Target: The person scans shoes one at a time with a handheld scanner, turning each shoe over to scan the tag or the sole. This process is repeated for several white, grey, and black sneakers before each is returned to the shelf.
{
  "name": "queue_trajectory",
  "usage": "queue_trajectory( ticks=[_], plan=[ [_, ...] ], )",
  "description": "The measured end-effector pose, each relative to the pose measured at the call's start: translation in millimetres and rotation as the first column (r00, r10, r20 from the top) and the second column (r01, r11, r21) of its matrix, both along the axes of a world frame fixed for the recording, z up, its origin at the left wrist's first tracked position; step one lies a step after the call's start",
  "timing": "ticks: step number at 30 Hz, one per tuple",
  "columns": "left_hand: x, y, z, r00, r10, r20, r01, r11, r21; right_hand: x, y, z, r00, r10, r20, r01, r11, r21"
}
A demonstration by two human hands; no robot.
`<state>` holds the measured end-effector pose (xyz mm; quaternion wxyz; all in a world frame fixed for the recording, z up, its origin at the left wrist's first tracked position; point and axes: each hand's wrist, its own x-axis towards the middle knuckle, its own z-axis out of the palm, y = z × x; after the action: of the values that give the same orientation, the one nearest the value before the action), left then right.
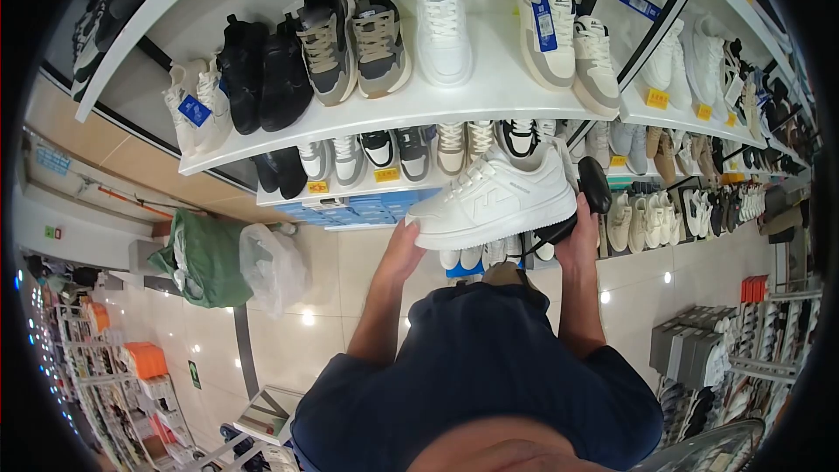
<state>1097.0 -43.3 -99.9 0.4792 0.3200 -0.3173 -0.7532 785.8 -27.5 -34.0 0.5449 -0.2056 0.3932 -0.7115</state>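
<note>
A white lace-up sneaker is held up in front of my chest, its toe to the left and its sole facing down. My left hand is closed on the toe end. At the heel, my right hand is closed, with most of its fingers hidden. Beside that hand is a rounded black object, whose kind I cannot make out. More black material shows between the right palm and the shoe, with a thin dark cord hanging below.
Ahead, a white shelf bears several shoes, among them a white sneaker. More shoes line the lower shelf. On the floor to the left are a green bag and a clear plastic bag. Grey boxes stand at right.
</note>
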Motion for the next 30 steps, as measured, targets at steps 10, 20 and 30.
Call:
queue_trajectory(
  ticks=[10,20,30],
  plan=[
    [-1.2,4.8,8.3,0.999,0.030,-0.037,-0.026,0.995,0.101,6.0,6.5,7.6,0.999,0.029,-0.045,-0.030,1.000,-0.008],
    [-7.6,5.7,0.4,0.999,0.031,0.031,-0.033,0.996,0.081,4.9,12.3,14.7,0.999,-0.006,-0.038,0.005,1.000,-0.005],
    [-7.5,4.7,-0.5,1.000,-0.004,0.031,0.002,0.997,0.071,3.0,10.5,14.1,0.999,0.008,-0.045,-0.008,1.000,0.002]
  ],
)
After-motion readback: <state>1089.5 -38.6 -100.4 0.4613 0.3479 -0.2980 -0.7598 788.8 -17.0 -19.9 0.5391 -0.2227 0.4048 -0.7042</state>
